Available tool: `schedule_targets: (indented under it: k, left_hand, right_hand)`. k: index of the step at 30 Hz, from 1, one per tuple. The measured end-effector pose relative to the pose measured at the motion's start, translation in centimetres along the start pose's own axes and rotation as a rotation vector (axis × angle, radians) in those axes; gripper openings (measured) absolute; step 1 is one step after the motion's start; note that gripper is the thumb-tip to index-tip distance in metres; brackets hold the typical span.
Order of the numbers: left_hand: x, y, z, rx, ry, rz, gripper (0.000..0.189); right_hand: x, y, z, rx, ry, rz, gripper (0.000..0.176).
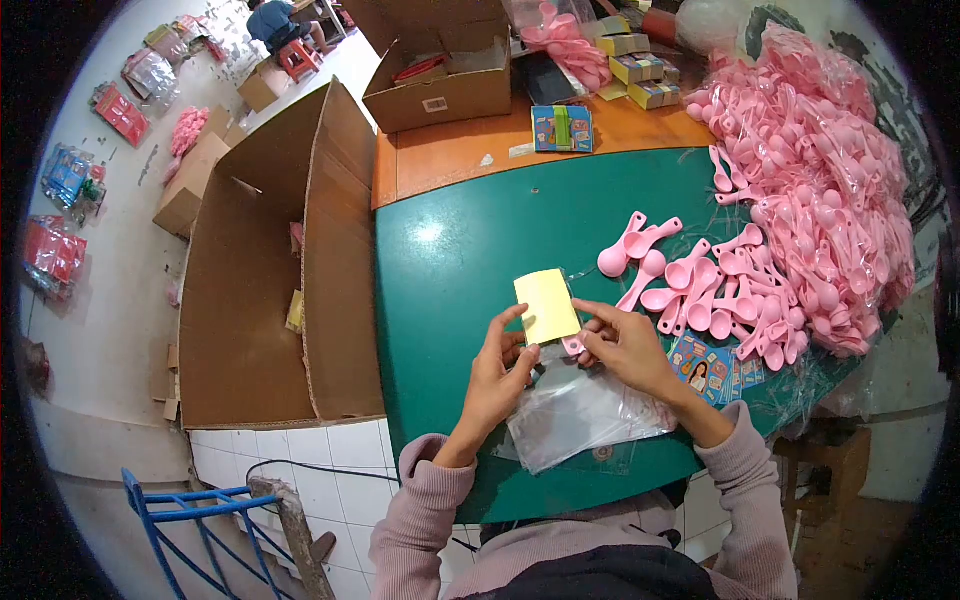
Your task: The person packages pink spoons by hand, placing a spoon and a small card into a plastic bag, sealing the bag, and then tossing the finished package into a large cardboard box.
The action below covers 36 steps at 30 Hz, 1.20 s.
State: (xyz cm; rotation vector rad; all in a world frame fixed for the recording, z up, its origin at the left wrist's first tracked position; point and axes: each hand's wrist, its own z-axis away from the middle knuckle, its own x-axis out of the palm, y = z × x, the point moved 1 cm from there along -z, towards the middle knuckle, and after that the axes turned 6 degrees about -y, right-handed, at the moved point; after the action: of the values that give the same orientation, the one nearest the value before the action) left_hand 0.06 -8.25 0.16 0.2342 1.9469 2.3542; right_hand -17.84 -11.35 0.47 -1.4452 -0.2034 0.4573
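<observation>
A yellow card (547, 306) is held upright over the green table. My left hand (497, 375) grips its left and lower edge between thumb and fingers. At its right side, my right hand (625, 350) is closed with a pink piece (573, 344) at its fingertips, mostly hidden. Clear plastic bags (580, 415) lie beneath my hands on the green tabletop (460, 260). Loose pink spoons (700, 290) are spread to the right, beside printed blue cards (703, 368).
A large pile of bagged pink spoons (810, 180) stands at the right. An open cardboard box (250, 290) is at the left, another (440, 100) at the back. Bundled cards (563, 129) lie beyond the green surface. A seated person (272, 22) is far back.
</observation>
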Motion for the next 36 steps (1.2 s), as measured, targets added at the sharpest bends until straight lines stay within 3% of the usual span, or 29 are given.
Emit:
schedule_targets:
  k: [2,4,5,6,7,9,11,12,14,15,18,21,24,26,30,31,32,35,36]
  left_hand:
    - [-0.7,-0.4,-0.4,-0.023,-0.061,-0.066,0.030]
    - [-1.6,0.3,-1.1,-0.007,-0.108,-0.181,0.027]
    - [-2.1,1.1,-1.8,0.026,-0.093,-0.226,0.026]
    - [-3.0,1.3,-2.8,0.017,-0.042,-0.263,0.027]
    - [-4.0,1.3,-3.8,0.156,-0.009,-0.313,0.032]
    - [-4.7,3.1,-3.2,0.294,0.114,-1.083,0.038]
    - [-3.2,3.7,-2.4,0.322,0.131,-1.149,0.039]
    - [-2.1,3.6,-2.0,0.347,0.140,-1.216,0.041]
    - [0.2,2.1,-1.6,0.558,-0.215,-0.936,0.037]
    - [1.3,1.4,-1.3,0.526,-0.307,-0.945,0.035]
    - [2.6,-0.3,-1.3,0.587,-0.312,-1.078,0.035]
    - [2.5,-0.2,-1.5,0.555,-0.368,-1.123,0.034]
    - [2.7,0.8,-1.7,0.566,-0.277,-1.075,0.030]
    - [2.9,0.1,-2.2,0.612,-0.209,-0.965,0.026]
    - [2.1,0.7,-2.4,0.510,-0.319,-0.986,0.025]
    - [1.9,1.1,-2.6,0.426,-0.340,-0.829,0.023]
    - [1.6,1.4,-2.8,0.341,-0.359,-0.672,0.022]
    - [0.9,2.1,-2.8,0.330,-0.253,-0.683,0.017]
    - [0.5,1.3,-3.2,0.429,-0.243,-0.685,0.014]
  right_hand:
    - [-0.7,-0.4,-0.1,-0.023,-0.013,0.231,0.033]
    - [-2.9,-0.6,-1.3,-0.329,0.216,0.503,0.021]
    - [-4.9,-1.6,-2.2,-0.220,0.287,0.671,0.013]
    - [-7.0,-1.4,-3.3,-0.355,0.406,0.690,0.012]
    - [-9.8,-0.7,-4.6,-0.465,0.467,0.888,0.015]
    - [-13.5,-0.1,-5.0,-0.432,0.447,1.053,0.018]
    - [-15.6,1.3,-6.0,-0.349,0.205,1.080,0.017]
    - [-15.7,1.5,-6.1,-0.356,0.204,1.077,0.017]
    - [-15.2,1.0,-5.7,-0.154,0.162,1.183,0.015]
    - [-15.1,0.8,-5.6,-0.151,0.157,1.184,0.015]
    - [-15.2,-0.3,-4.8,-0.170,0.176,1.157,0.013]
    - [-14.6,-2.6,-3.3,-0.318,0.262,1.050,0.013]
    - [-12.5,-3.8,-1.9,-0.421,0.302,0.552,0.011]
    - [-11.2,-4.1,-1.1,-0.365,0.296,0.399,0.011]
    - [-8.0,-3.8,-0.8,-0.390,0.320,0.105,0.014]
    - [-7.3,-3.7,-0.8,-0.425,0.347,0.021,0.016]
    - [-6.7,-3.4,-0.8,-0.424,0.367,0.026,0.019]
    - [-6.3,-3.0,-0.8,-0.471,0.410,0.117,0.018]
    - [-6.2,-3.0,-0.8,-0.456,0.426,0.085,0.017]
